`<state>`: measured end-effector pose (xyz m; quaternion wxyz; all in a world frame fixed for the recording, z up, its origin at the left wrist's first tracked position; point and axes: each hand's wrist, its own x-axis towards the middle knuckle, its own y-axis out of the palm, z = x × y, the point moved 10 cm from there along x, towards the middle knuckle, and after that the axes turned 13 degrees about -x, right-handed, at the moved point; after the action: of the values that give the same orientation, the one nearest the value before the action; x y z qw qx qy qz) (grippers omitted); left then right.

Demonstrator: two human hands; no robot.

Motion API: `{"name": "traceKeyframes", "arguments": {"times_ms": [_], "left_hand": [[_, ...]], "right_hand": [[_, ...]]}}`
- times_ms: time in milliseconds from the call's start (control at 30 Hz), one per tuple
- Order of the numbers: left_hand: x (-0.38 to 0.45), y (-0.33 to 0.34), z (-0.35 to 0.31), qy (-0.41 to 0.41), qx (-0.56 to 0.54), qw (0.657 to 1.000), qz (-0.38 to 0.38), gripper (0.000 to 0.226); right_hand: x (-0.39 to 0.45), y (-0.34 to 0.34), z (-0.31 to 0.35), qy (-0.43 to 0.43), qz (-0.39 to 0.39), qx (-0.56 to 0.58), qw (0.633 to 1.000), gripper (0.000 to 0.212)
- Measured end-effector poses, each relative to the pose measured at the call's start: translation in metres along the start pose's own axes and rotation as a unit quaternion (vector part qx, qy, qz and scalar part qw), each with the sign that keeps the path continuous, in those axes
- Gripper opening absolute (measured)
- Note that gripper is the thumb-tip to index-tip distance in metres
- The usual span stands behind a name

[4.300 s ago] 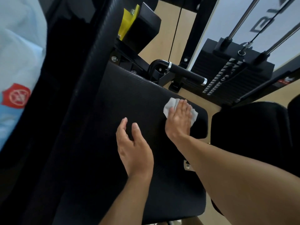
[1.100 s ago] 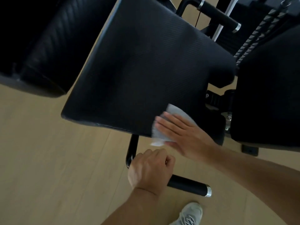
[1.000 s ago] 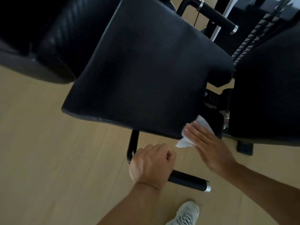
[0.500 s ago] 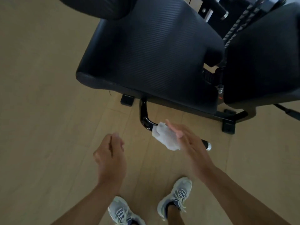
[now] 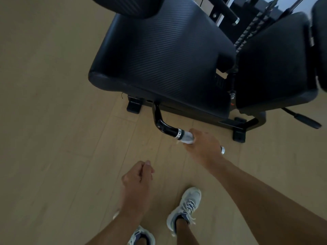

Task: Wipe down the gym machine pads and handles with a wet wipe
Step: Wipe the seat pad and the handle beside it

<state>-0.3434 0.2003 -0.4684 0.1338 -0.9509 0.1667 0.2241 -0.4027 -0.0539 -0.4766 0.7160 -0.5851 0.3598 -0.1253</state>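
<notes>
Wooden floor (image 5: 53, 121) fills left and near field. Large black seat pad (image 5: 164, 55) sits centre-far; second black pad (image 5: 276, 64) to its right, apart by a narrow gap. Black curved handle (image 5: 163, 125) projects from under the seat pad toward the near right. Right hand (image 5: 203, 145) wraps the handle grip, with the white wet wipe (image 5: 186, 137) held between palm and grip, just right of the chrome collar. Left hand (image 5: 138, 181) hangs free, near centre, fingers loosely curled, holding nothing. Two pale sneakers (image 5: 185, 207) on the floor, nearest.
</notes>
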Motion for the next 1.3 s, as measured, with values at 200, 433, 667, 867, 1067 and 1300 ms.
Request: {"name": "traceKeyframes", "arguments": {"times_ms": [200,433,667,867,1067,1300], "left_hand": [[0.002,0.041,-0.045,0.139,0.075,0.987,0.038,0.031],[0.012,0.065,-0.077,0.265,0.193,0.944,0.036,0.06],[0.02,0.066,-0.084,0.311,0.243,0.918,0.029,0.065],[0.016,0.063,-0.083,0.336,0.24,0.911,-0.015,0.07],[0.019,0.065,-0.082,0.31,0.269,0.912,0.024,0.067],[0.018,0.068,-0.08,0.256,0.287,0.922,0.043,0.069]], "right_hand": [[0.005,0.017,-0.029,-0.009,0.087,0.0,0.996,0.019],[0.021,0.004,0.031,-0.131,0.053,-0.011,0.99,0.041],[0.016,0.032,-0.033,-0.113,0.212,0.008,0.971,0.028],[0.028,-0.004,0.081,-0.218,0.152,0.053,0.963,0.032],[0.005,0.038,-0.063,-0.121,0.202,-0.042,0.971,0.027],[-0.018,0.04,-0.092,-0.036,0.21,0.096,0.972,0.054]]}}
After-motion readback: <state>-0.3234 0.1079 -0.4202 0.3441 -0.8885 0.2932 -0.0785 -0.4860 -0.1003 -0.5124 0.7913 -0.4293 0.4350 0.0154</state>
